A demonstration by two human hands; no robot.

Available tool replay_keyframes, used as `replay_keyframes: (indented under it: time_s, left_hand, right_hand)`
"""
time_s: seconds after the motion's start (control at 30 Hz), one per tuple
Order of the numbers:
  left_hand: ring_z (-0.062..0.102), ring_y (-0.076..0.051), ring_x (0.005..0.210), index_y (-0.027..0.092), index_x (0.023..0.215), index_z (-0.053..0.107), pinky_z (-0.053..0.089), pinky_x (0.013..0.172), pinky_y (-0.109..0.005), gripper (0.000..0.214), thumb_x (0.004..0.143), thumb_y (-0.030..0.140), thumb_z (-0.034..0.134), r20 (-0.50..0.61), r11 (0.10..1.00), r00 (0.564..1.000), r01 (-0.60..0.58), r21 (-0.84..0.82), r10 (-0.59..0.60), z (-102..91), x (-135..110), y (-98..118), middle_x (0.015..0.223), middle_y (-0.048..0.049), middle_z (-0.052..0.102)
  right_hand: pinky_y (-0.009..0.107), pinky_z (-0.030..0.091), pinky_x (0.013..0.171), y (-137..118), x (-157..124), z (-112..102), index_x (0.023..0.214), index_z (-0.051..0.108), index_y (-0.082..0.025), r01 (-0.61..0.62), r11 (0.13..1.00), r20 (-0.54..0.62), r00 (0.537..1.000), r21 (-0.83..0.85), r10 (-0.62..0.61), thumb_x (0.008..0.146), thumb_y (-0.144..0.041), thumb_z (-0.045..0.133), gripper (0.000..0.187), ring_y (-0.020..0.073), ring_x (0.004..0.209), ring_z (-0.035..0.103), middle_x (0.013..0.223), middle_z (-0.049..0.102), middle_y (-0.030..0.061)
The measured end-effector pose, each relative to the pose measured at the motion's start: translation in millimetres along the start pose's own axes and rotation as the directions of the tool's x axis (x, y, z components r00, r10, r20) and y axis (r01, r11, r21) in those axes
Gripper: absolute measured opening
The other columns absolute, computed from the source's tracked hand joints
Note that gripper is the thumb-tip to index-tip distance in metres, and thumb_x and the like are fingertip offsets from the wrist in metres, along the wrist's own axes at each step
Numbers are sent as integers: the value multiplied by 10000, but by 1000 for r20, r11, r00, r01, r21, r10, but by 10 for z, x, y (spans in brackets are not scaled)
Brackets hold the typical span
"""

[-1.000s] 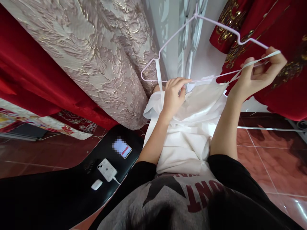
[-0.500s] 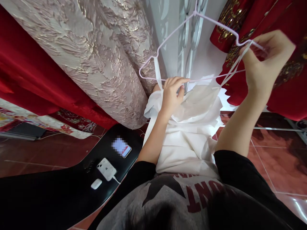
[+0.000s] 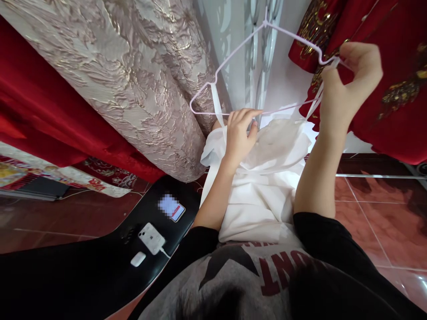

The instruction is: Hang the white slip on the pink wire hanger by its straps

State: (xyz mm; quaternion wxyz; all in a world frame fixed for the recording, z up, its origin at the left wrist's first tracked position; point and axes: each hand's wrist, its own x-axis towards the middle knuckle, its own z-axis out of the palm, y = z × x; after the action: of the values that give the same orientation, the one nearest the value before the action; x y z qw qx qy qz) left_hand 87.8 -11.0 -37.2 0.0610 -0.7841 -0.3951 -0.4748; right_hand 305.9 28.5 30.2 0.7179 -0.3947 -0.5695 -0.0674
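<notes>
A pale pink clothes hanger is held up in front of me, its lower bar crossing my left hand. That hand's fingers lie over the bar with the thumb below. A white strappy garment hangs from the hanger and spreads over my lap. Its left strap is looped over the hanger's left notch. At the right end my right hand pinches the other thin strap beside the right notch; the hanger's tip is partly behind the fingers.
On the left, a black bench holds a white phone with a cable, a lit phone and a white earbud case. A textured beige curtain and red embroidered fabric hang on either side.
My right hand has moved left and slightly inward, with the strap now at the hanger's right notch. The hanger has shifted a little left and down. My left hand stays on the bar.
</notes>
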Motion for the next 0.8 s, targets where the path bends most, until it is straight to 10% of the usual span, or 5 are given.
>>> replay_keyframes:
  time_s: [0.43, 0.8]
  left_hand:
    - [549, -250, 1120, 234, 1141, 550, 388, 1037, -413, 269, 932, 75, 491, -4, 999, 1000, 25, -37, -25, -9, -6, 72, 1133, -49, 633]
    - [519, -276, 1184, 225, 1185, 523, 364, 1071, -452, 290, 929, 90, 496, 42, 999, 998, 49, 0, -49, 23, -11, 99, 1178, -62, 615]
  right_hand:
    - [362, 497, 966, -206, -173, 267, 860, 705, -166, 159, 976, -188, 974, 150, -130, 696, 111, 570, 349, 196, 1072, 590, 1003, 620, 84]
    - [363, 521, 969, -151, -201, 327, 953, 687, -261, 231, 950, -7, 972, 211, -235, 761, -83, 680, 262, 218, 1160, 557, 1129, 556, 92]
